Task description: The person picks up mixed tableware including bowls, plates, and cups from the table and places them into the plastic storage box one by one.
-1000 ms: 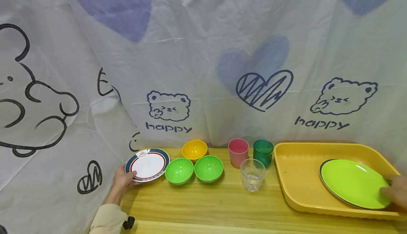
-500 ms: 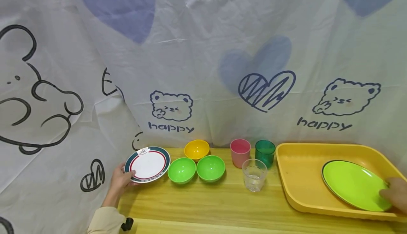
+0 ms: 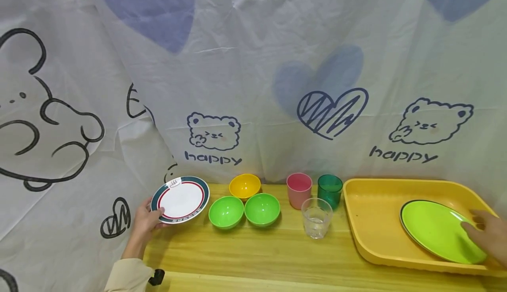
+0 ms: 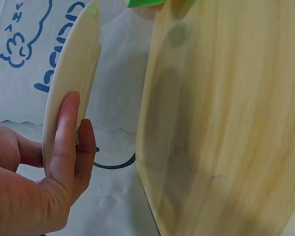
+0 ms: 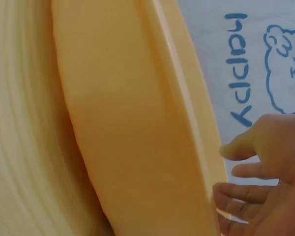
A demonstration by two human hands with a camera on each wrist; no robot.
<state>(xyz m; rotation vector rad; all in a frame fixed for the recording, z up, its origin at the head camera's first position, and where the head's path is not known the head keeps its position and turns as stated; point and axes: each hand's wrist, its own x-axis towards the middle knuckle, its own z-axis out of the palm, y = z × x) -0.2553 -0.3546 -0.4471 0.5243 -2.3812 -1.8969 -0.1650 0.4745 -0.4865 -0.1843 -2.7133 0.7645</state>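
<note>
On the left of the head view my left hand point(image 3: 145, 219) grips a white plate point(image 3: 183, 198) with a dark green rim and a red ring, thumb on top. The left wrist view shows the fingers point(image 4: 64, 132) spread under the plate's underside point(image 4: 71, 73), which is raised above the table. At the right, a lime green plate point(image 3: 439, 230) lies in the yellow tray point(image 3: 376, 239), a dark-edged rim showing beneath it. My right hand point(image 3: 489, 234) hovers over that plate's right edge with parted fingers, holding nothing; the right wrist view shows them at the tray's wall point(image 5: 137, 118).
Two green bowls point(image 3: 226, 212) and a yellow bowl point(image 3: 245, 187) stand close together near the white plate. A pink cup point(image 3: 299, 191), a dark green cup point(image 3: 330, 190) and a clear cup point(image 3: 317, 221) stand beside the tray. A printed cloth point(image 3: 253, 85) hangs behind the wooden table point(image 3: 253, 256).
My left hand has lifted the white plate slightly, up and left, away from the bowls. My right hand has let go of the lime green plate, its fingers spreading apart.
</note>
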